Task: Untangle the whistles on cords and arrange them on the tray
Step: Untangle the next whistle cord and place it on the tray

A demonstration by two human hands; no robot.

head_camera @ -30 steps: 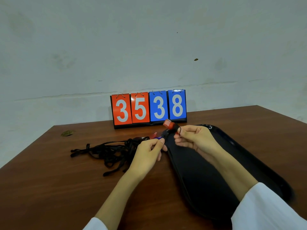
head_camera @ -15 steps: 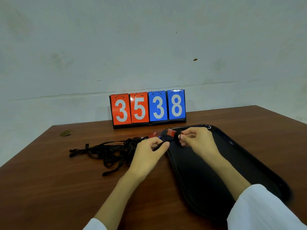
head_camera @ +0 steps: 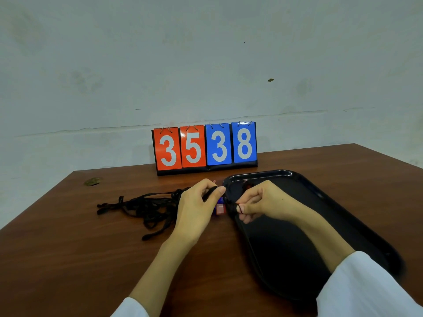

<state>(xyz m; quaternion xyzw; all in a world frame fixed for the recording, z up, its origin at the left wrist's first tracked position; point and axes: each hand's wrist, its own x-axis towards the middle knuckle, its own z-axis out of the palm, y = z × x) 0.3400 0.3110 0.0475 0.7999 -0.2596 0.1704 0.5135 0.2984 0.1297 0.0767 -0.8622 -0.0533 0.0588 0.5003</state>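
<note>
Both hands' grip pinches tangled cords [head_camera: 146, 208] between scoreboard [head_camera: 206, 147] and tray [head_camera: 320, 193].

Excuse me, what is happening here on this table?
A person is working on a tangle of black cords with whistles on a brown table. The left hand pinches a cord near the bundle, and the right hand pinches another strand at the edge of the black tray. A small red whistle hangs between the hands. The cords are not yet separated. A flip scoreboard reading 3538 stands behind.
</note>
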